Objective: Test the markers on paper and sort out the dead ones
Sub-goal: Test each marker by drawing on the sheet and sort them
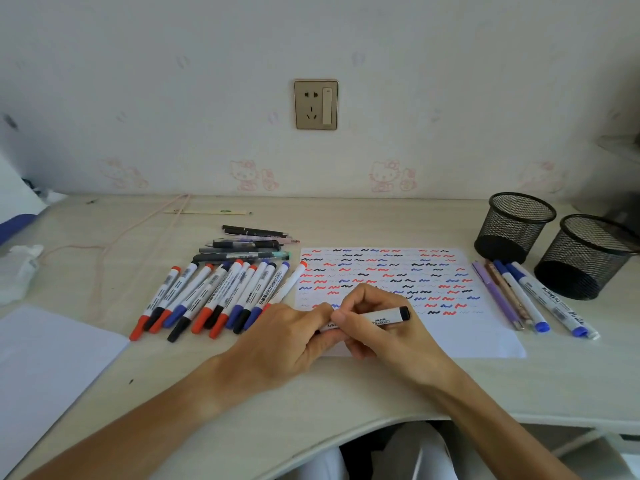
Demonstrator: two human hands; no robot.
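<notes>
Over the test sheet's (pixel 467 341) near edge | black-capped whiteboard marker (pixel 379 318) lies near-horizontal, black end rightward | right hand (pixel 377 323) pinches its barrel; left hand (pixel 294 337) grips the hidden left end | likely uncapping or recapping; cannot tell which

Pale desk (pixel 346 386), cartoon-papered wall (pixel 207 98)

A white sheet of paper (pixel 485 327) at the centre carries rows of short red, blue and black squiggles, and over it lies a white-barrelled marker with a black end (pixel 384 317). At nine o'clock, a fan of white plastic markers (pixel 221 296) shows red, black and blue caps, with dark and teal pens (pixel 249 245) just above. At three o'clock lie blue-capped white markers (pixel 550 303), a lilac pen (pixel 493 292), and two black wire-mesh cups (pixel 516 226).
</notes>
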